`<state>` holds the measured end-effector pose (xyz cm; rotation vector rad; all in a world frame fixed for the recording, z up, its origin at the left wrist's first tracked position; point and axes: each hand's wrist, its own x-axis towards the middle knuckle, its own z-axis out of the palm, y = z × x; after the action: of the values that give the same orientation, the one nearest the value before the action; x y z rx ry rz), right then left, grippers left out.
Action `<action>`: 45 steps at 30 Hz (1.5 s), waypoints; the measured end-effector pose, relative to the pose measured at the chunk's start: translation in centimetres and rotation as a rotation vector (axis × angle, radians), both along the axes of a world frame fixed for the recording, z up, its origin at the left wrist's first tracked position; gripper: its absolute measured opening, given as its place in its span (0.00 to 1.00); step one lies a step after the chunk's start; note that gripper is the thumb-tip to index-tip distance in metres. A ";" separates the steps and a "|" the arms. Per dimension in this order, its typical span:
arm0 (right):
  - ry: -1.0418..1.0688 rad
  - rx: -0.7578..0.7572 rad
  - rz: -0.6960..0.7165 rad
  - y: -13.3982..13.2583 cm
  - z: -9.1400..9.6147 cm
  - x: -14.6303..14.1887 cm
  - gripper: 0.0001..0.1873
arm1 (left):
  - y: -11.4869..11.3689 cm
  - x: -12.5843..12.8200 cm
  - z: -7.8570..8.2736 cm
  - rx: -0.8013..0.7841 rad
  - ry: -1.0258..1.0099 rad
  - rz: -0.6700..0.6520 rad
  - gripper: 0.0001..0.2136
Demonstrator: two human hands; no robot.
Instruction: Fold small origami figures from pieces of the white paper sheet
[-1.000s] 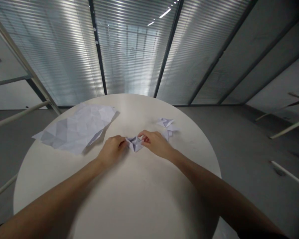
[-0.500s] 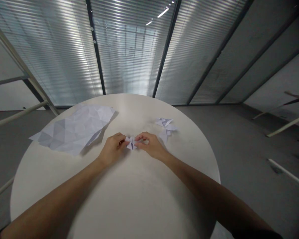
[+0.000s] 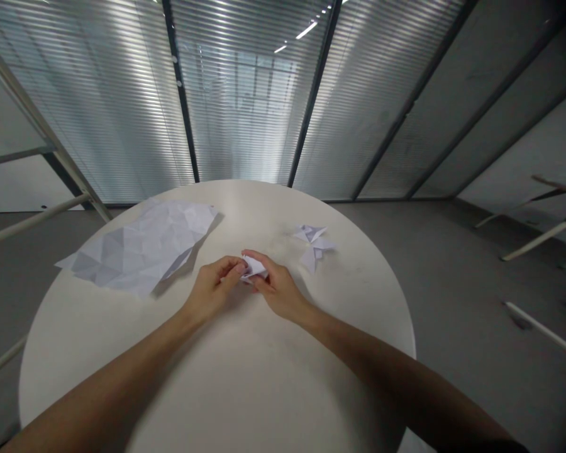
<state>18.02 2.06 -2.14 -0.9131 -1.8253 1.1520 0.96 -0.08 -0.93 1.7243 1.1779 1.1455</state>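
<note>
A small folded white paper piece (image 3: 253, 269) sits pinched between both my hands over the middle of the round white table (image 3: 245, 377). My left hand (image 3: 214, 288) closes on its left side with thumb and fingertips. My right hand (image 3: 274, 287) wraps its fingers round the right side and partly covers it. Most of the piece is hidden by my fingers.
A large creased sheet of white paper (image 3: 139, 245) lies on the table's left rear. Two small folded paper shapes (image 3: 314, 244) lie at the right rear. Beyond the table are glass walls with blinds, and grey floor lies to the right.
The paper piece was spread open between my hands; my hands have come together and squeezed it into a smaller, folded shape. My right hand moved left and closed over it.
</note>
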 end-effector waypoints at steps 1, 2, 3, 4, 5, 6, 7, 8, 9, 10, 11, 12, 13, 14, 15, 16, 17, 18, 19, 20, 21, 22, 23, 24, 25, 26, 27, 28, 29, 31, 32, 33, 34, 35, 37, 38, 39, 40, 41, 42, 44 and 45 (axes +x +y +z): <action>0.024 -0.022 -0.014 0.0 0.0 -0.1 0.26 | -0.3 0.0 0.2 0.033 0.060 -0.035 0.12; 0.039 -0.034 -0.032 0.0 0.0 -0.2 0.26 | -0.5 0.1 0.3 0.071 0.133 -0.054 0.12; 0.037 -0.034 -0.051 -0.1 0.0 -0.2 0.26 | -0.7 0.2 0.3 0.119 0.229 -0.047 0.12; 0.017 -0.020 -0.073 -0.2 0.1 -0.3 0.26 | -0.8 0.3 0.3 0.171 0.349 -0.022 0.12; -0.019 0.006 -0.092 -0.3 0.1 -0.3 0.27 | -0.9 0.5 0.2 0.226 0.486 0.015 0.13; -0.065 0.039 -0.109 -0.4 0.1 -0.3 0.27 | -0.9 0.7 0.1 0.281 0.628 0.055 0.11; -0.113 0.076 -0.122 -0.6 0.2 -0.4 0.27 | -0.9 0.9 -0.1 0.334 0.761 0.091 0.09; -0.158 0.109 -0.136 -0.7 0.3 -0.4 0.28 | -0.9 1.0 -0.2 0.384 0.875 0.118 0.08; -0.193 0.138 -0.156 -0.8 0.3 -0.5 0.28 | -0.9 1.2 -0.3 0.430 0.960 0.139 0.07; -0.214 0.158 -0.188 -0.9 0.4 -0.5 0.28 | -0.9 1.3 -0.3 0.468 1.011 0.157 0.07; -0.218 0.169 -0.229 -1.0 0.6 -0.6 0.27 | -0.9 1.3 -0.4 0.497 1.034 0.175 0.08; -0.208 0.174 -0.275 -1.0 0.7 -0.7 0.26 | -0.9 1.3 -0.4 0.516 1.035 0.192 0.10; -0.187 0.175 -0.318 -1.1 0.8 -0.7 0.23 | -0.9 1.3 -0.4 0.528 1.017 0.215 0.10; -0.156 0.171 -0.349 -1.2 0.9 -0.8 0.20 | -0.9 1.2 -0.4 0.536 0.984 0.245 0.10; -0.117 0.166 -0.367 -1.2 1.0 -0.9 0.17 | -0.9 1.0 -0.4 0.539 0.938 0.282 0.09; -0.077 0.161 -0.375 -1.3 1.0 -1.0 0.13 | -0.9 0.9 -0.5 0.536 0.879 0.321 0.08; -0.039 0.156 -0.380 -1.3 1.0 -1.1 0.11 | -0.9 0.8 -0.5 0.524 0.809 0.354 0.09; -0.006 0.150 -0.385 -1.3 0.9 -1.2 0.10 | -0.9 0.7 -0.6 0.502 0.724 0.370 0.10; 0.023 0.144 -0.389 -1.2 0.8 -1.2 0.10 | -0.8 0.6 -0.6 0.470 0.625 0.363 0.12; 0.051 0.139 -0.388 -1.1 0.7 -1.2 0.10 | -0.8 0.5 -0.5 0.423 0.511 0.336 0.13; 0.084 0.135 -0.376 -0.9 0.6 -1.1 0.09 | -0.7 0.4 -0.5 0.364 0.380 0.299 0.13; 0.125 0.124 -0.348 -0.7 0.5 -1.0 0.09 | -0.6 0.3 -0.3 0.296 0.236 0.255 0.13; 0.174 0.103 -0.305 -0.4 0.5 -0.8 0.08 | -0.5 0.1 -0.2 0.222 0.093 0.209 0.13; 0.229 0.068 -0.256 -0.2 0.5 -0.7 0.08 | -0.4 -0.1 -0.1 0.146 -0.036 0.163 0.12; 0.282 0.022 -0.208 0.1 0.6 -0.5 0.08 | -0.2 -0.2 0.0 0.076 -0.148 0.115 0.12; 0.328 -0.035 -0.163 0.2 0.8 -0.4 0.09 | -0.1 -0.4 0.0 0.019 -0.238 0.068 0.12; 0.366 -0.096 -0.125 0.4 0.9 -0.2 0.10 | 0.1 -0.5 0.1 -0.024 -0.300 0.032 0.12; 0.395 -0.150 -0.094 0.5 1.1 -0.2 0.11 | 0.2 -0.6 0.1 -0.055 -0.333 0.014 0.11; 0.415 -0.190 -0.076 0.5 1.2 -0.1 0.12 | 0.3 -0.7 0.0 -0.075 -0.341 0.016 0.11; 0.434 -0.225 -0.075 0.5 1.3 -0.1 0.13 | 0.5 -0.6 0.0 -0.093 -0.342 0.049 0.09; 0.439 -0.224 -0.085 0.5 1.3 -0.1 0.13 | 0.5 -0.5 0.0 -0.100 -0.347 0.060 0.09; 0.442 -0.214 -0.095 0.5 1.2 -0.1 0.13 | 0.5 -0.4 0.0 -0.104 -0.361 0.055 0.11; 0.442 -0.201 -0.102 0.5 1.1 -0.1 0.14 | 0.5 -0.3 0.1 -0.105 -0.380 0.035 0.12; 0.442 -0.185 -0.104 0.5 1.1 -0.1 0.15 | 0.4 -0.2 0.1 -0.101 -0.392 0.010 0.13; 0.438 -0.157 -0.102 0.5 1.0 -0.1 0.15 | 0.3 -0.3 0.2 -0.086 -0.377 -0.029 0.13; 0.436 -0.145 -0.104 0.5 1.0 -0.1 0.15 | 0.3 -0.4 0.2 -0.079 -0.364 -0.036 0.13; 0.432 -0.136 -0.108 0.5 1.1 0.0 0.13 | 0.3 -0.5 0.1 -0.081 -0.355 -0.036 0.12; 0.426 -0.134 -0.108 0.5 1.1 0.0 0.12 | 0.3 -0.6 0.1 -0.091 -0.352 -0.031 0.10; 0.420 -0.138 -0.107 0.5 1.1 0.0 0.11 | 0.3 -0.7 0.0 -0.106 -0.354 -0.023 0.09; 0.413 -0.144 -0.104 0.5 1.1 0.0 0.11 | 0.4 -0.8 0.0 -0.118 -0.362 -0.017 0.08; 0.398 -0.143 -0.101 0.6 1.0 0.0 0.11 | 0.5 -1.0 -0.2 -0.118 -0.358 0.008 0.08; 0.389 -0.135 -0.102 0.7 0.9 0.0 0.11 | 0.6 -1.0 -0.3 -0.109 -0.333 0.025 0.10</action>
<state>18.03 2.73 -1.24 -0.7821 -1.3877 1.2972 -0.03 0.49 -1.27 1.3765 1.0372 1.2996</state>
